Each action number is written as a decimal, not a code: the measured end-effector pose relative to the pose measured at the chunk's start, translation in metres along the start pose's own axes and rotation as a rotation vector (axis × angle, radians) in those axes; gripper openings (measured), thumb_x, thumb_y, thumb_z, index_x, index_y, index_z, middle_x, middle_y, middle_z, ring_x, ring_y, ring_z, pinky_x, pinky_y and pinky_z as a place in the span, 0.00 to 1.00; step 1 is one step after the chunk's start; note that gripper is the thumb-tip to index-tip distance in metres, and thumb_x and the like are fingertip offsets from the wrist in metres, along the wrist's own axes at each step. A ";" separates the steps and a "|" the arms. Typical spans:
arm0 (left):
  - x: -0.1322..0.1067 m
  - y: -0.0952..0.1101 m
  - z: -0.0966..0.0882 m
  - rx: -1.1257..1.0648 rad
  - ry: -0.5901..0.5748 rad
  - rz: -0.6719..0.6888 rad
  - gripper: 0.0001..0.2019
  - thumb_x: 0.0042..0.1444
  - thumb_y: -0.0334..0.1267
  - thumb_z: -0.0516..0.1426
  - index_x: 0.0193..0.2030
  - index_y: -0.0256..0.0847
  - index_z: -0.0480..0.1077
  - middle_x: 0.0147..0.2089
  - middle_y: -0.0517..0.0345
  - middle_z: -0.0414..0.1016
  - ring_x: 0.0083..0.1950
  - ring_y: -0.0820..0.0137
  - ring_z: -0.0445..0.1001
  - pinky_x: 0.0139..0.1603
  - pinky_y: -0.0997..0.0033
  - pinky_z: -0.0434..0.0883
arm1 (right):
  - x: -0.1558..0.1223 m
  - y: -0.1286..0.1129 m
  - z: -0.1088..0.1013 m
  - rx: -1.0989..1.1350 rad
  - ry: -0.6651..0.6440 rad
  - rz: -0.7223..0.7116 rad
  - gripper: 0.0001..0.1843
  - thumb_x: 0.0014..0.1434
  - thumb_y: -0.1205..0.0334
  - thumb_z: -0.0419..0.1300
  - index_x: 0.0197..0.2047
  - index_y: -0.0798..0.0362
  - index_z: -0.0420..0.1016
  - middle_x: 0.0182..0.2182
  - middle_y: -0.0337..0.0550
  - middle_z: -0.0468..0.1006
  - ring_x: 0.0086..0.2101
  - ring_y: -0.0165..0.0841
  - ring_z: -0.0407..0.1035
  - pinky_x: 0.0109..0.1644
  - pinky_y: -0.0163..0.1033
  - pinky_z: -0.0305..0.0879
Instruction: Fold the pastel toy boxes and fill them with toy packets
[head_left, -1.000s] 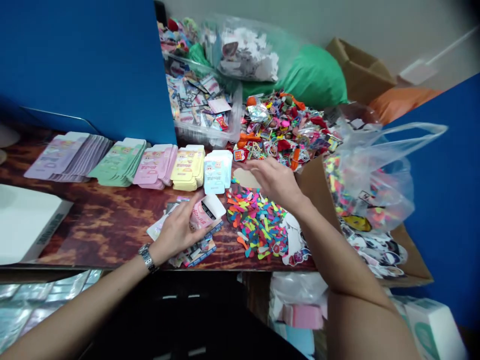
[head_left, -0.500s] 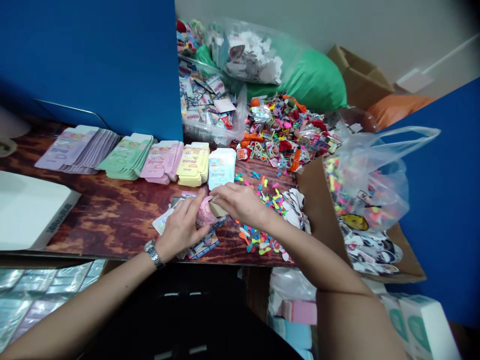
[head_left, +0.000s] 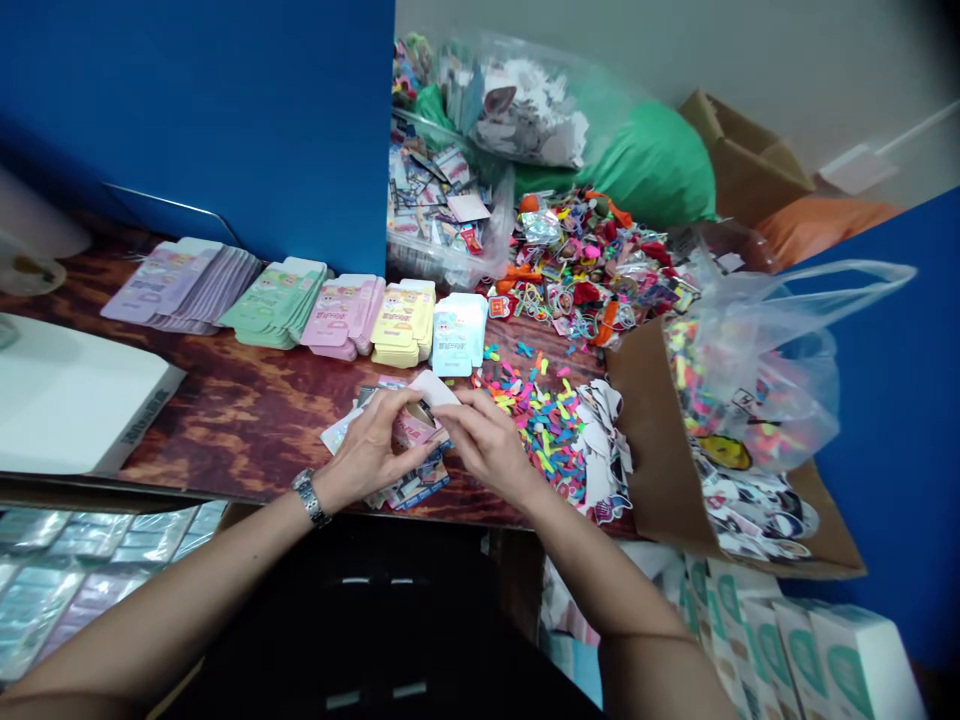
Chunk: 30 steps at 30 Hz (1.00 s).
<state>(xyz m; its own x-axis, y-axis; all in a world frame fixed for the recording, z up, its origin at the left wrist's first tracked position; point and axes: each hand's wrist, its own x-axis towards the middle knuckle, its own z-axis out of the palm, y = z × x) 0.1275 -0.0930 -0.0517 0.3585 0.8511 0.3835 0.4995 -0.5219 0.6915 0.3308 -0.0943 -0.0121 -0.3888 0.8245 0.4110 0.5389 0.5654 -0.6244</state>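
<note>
My left hand [head_left: 366, 455] is closed round a small pink card box [head_left: 411, 432], held open end up above the table. At the mouth of that box my right hand [head_left: 489, 448] pinches a white paper piece [head_left: 435, 388]; whether it is a flap or a separate card I cannot tell. Under the hands lie printed cards [head_left: 427, 484], partly covered by my left hand. Beyond them a row of flat folded boxes lies in stacks: purple [head_left: 176, 285], green [head_left: 277, 300], pink [head_left: 341, 315], yellow [head_left: 403, 322] and light blue [head_left: 457, 335].
Right of my hands lie loose colourful small pieces [head_left: 544, 425] and white cut-outs [head_left: 604, 440], beside an open carton [head_left: 660, 430] holding a plastic bag [head_left: 787, 390]. Mixed trinkets [head_left: 592, 260] heap up behind. A white box [head_left: 75, 400] sits at left; blue partitions [head_left: 195, 120] stand behind.
The view has shifted a little, moving the scene to the right. My right hand has turned at the box's mouth, and the white paper piece now shows upright between the hands.
</note>
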 end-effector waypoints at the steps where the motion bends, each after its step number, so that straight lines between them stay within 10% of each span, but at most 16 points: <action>1: -0.001 -0.001 -0.001 0.013 0.006 0.014 0.30 0.59 0.42 0.61 0.64 0.46 0.54 0.53 0.50 0.69 0.51 0.63 0.72 0.50 0.63 0.72 | -0.001 -0.003 0.005 0.013 0.024 0.045 0.14 0.67 0.66 0.55 0.54 0.50 0.73 0.46 0.48 0.77 0.45 0.33 0.73 0.48 0.39 0.72; 13: -0.008 0.000 -0.001 0.105 0.018 0.008 0.44 0.59 0.41 0.60 0.74 0.43 0.36 0.64 0.41 0.63 0.61 0.57 0.70 0.58 0.59 0.71 | 0.011 -0.021 0.006 0.173 0.040 0.194 0.08 0.64 0.65 0.57 0.44 0.50 0.78 0.41 0.44 0.81 0.43 0.32 0.75 0.46 0.37 0.74; 21: -0.010 0.006 0.001 0.217 -0.072 -0.053 0.48 0.60 0.44 0.56 0.75 0.39 0.25 0.50 0.44 0.68 0.49 0.57 0.71 0.46 0.58 0.74 | 0.015 -0.025 0.009 0.035 0.034 0.142 0.12 0.63 0.70 0.56 0.45 0.51 0.79 0.40 0.43 0.82 0.43 0.33 0.75 0.51 0.39 0.72; 30: -0.009 0.007 -0.001 0.382 -0.104 -0.051 0.48 0.61 0.46 0.53 0.74 0.36 0.20 0.49 0.44 0.65 0.46 0.56 0.70 0.46 0.54 0.73 | -0.017 -0.020 0.052 -0.025 0.283 0.044 0.27 0.68 0.70 0.51 0.68 0.48 0.62 0.55 0.47 0.77 0.56 0.35 0.72 0.61 0.43 0.70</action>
<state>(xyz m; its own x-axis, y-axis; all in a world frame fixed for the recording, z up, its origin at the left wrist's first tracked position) 0.1266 -0.1039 -0.0496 0.3940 0.8763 0.2772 0.7688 -0.4795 0.4231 0.2876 -0.1203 -0.0412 -0.1426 0.8196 0.5549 0.5705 0.5262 -0.6306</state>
